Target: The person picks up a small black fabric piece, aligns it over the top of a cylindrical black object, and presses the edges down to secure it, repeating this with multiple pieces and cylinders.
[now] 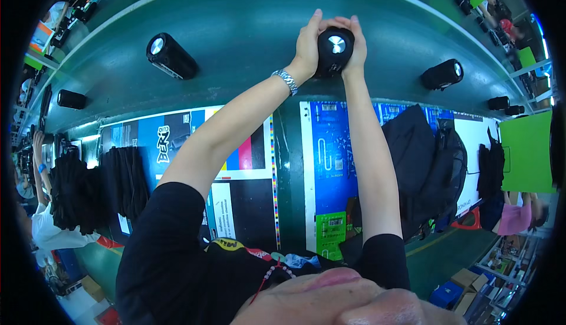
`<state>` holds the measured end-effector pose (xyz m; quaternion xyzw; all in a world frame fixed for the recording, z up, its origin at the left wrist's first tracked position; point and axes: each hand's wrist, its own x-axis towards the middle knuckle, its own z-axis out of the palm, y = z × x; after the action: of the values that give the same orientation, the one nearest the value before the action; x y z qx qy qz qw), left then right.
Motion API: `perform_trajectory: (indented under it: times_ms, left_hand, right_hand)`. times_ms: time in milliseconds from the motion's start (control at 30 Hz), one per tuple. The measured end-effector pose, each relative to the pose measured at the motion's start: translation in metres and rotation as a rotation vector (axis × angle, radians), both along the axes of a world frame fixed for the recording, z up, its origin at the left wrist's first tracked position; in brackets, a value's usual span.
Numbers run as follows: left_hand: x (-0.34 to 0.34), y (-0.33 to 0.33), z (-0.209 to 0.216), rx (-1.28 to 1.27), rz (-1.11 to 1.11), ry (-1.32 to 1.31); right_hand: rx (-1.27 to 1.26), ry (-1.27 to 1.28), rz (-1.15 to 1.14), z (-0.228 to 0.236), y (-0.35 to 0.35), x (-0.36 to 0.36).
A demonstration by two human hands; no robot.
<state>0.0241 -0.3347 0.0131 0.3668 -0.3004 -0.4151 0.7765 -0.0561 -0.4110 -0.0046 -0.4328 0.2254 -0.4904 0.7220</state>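
A black cylindrical speaker (331,59) with a shiny silver disc on its end stands on the green bench, well forward of my body. My left hand (308,45), with a metal bracelet at the wrist, presses against its left side. From the right, my right hand (358,46) grips the same speaker, and fingers of the two hands come close together behind it. Their lower fingers are partly hidden by the speaker. Both arms are stretched out straight over the printed sheets.
Similar speakers lie on the green belt-like surface (247,36): one speaker (172,56) to the left, another speaker (442,75) to the right. Dark cloth bundles (125,180) and a black bag (427,160) rest on printed sheets (327,160). Co-workers sit at both sides.
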Motion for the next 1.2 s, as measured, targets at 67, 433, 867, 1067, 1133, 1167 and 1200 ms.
perform_trajectory:
  times_ms: [67,433,867,1067,1133,1167,1200]
  left_hand:
    - [0.003,-0.004,-0.020,0.049,0.080,0.005]
    - [0.038,0.133,0.026,0.223,0.210,-0.704]
    - [0.155,0.543,0.001,1.242,1.112,-1.418]
    - [0.182,0.553,-0.012,0.998,1.094,-1.107]
    - [0.188,0.551,0.005,0.832,1.182,-0.927]
    - [0.187,0.548,0.013,0.637,1.070,-0.715]
    - [0.181,0.539,0.028,0.615,1.051,-0.725]
  right_hand:
    - [-0.003,0.003,-0.142,-0.027,0.000,0.005]
    - [0.210,0.226,-0.335,-0.033,-0.017,-0.017]
    - [-0.478,0.382,-0.749,0.057,0.090,-0.046]
    - [-0.671,0.398,-0.498,0.081,0.206,-0.025]
    - [-0.714,0.321,-0.407,0.078,0.242,-0.011]
    - [-0.663,0.256,-0.325,0.077,0.259,-0.006]
    - [-0.591,0.246,-0.249,0.069,0.269,0.001]
